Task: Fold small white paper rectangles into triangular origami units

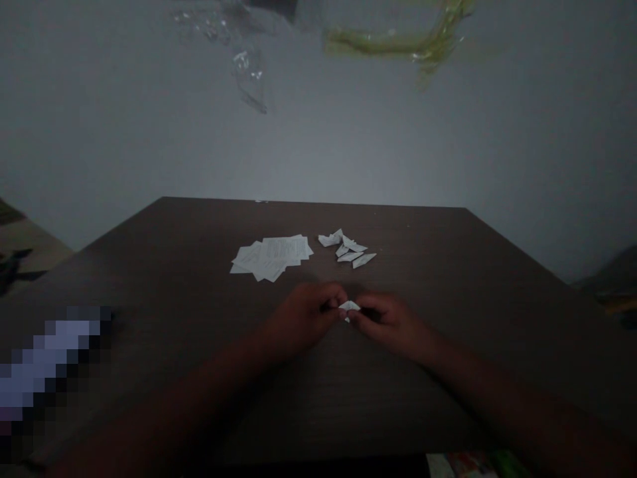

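Between my two hands is a small folded piece of white paper (350,306), held just above the dark table. My left hand (312,309) pinches its left side between thumb and fingers. On the other side, my right hand (391,317) grips the right edge in the same way. Part of the paper is hidden by my fingertips. Beyond my hands lies a loose pile of folded paper pieces (351,249), pointed in shape. To the left of that pile, flat printed paper sheets (271,255) overlap one another.
The brown table (199,229) reaches to a pale wall (318,146). A blurred-out bright rectangular object (54,358) rests at the table's left side. Clear plastic (246,66) and yellow tape (383,45) are stuck on the wall.
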Available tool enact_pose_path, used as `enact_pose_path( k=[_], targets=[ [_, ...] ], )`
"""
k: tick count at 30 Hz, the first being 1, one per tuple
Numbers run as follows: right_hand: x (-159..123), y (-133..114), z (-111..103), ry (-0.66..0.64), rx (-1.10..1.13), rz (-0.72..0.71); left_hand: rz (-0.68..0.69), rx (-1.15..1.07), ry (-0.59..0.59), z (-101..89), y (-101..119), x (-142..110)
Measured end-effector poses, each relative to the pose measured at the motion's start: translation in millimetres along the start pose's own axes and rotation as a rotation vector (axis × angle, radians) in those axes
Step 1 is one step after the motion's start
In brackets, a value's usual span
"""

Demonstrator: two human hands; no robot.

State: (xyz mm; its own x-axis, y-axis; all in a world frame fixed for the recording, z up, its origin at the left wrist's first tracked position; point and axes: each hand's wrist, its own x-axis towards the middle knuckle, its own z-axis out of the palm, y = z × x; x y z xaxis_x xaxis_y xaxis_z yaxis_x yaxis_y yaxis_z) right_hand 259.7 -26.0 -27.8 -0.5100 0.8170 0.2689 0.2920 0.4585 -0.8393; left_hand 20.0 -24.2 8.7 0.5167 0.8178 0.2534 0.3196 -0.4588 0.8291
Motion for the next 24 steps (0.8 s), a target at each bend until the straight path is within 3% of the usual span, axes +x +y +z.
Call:
enact_pose_path(
  k=[4, 10, 13, 19, 24],
  targets=[
    [-0.7, -1.6, -1.7, -0.034, -0.033, -0.103, -0.003, 0.068, -0.144, -2.6, 0.0, -3.4],
    [0.5, -3.3, -0.5, -0.047, 0.035, -0.060, 0.000, 0.089, -0.163, -4.4, -3.9, -3.3],
    [0.9, -4.5, 1.3, -0.025, 0.100, 0.007, 0.036, 0.094, -0.093, -2.2, -4.6, -1.2],
    [1.8, 0.4, 3.8, 0.121, 0.196, 0.110, -0.031, 0.039, 0.091, 6.3, -3.4, 1.5],
    [3.5, 8.7, 7.0, 0.297, 0.392, 0.261, -0.184, -0.134, 0.289, 6.4, -4.8, 1.6]
  ],
)
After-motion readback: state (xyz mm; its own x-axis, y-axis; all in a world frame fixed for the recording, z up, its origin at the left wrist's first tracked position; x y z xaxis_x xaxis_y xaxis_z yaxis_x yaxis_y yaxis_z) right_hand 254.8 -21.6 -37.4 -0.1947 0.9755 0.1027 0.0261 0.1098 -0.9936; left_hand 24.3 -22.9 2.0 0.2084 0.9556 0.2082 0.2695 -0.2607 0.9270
